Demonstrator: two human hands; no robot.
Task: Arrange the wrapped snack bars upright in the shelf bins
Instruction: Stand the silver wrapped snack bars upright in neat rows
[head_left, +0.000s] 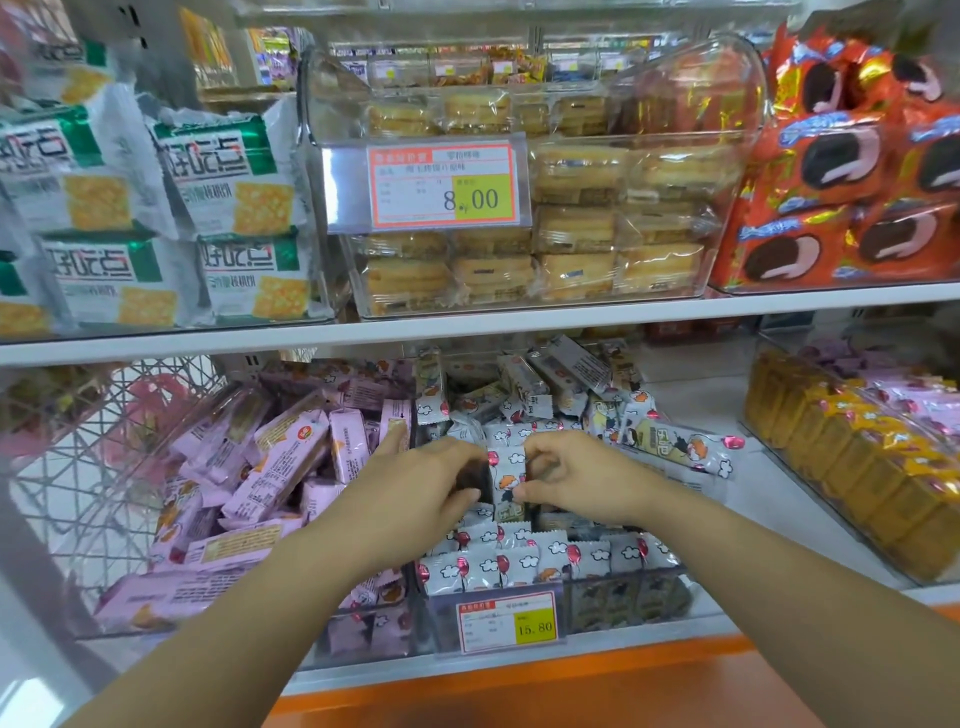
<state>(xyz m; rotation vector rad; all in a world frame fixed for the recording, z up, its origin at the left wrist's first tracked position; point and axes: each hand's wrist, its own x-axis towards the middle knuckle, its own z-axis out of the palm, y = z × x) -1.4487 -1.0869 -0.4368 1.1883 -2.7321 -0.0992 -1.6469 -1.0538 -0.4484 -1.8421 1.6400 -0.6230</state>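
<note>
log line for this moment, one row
phase: placing | left hand: holds white bar | right hand: pinches white bar | white bar: upright, in middle bin | front rows: upright

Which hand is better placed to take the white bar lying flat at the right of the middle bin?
Probably the right hand: that flat bar lies beside it. The left hand pinches the upright bar from the other side, farther away.

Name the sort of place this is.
Probably a shop's snack aisle: a price tag on a clear bin, shelves of packaged biscuits; left hand and right hand pinch a wrapped snack bar.
</note>
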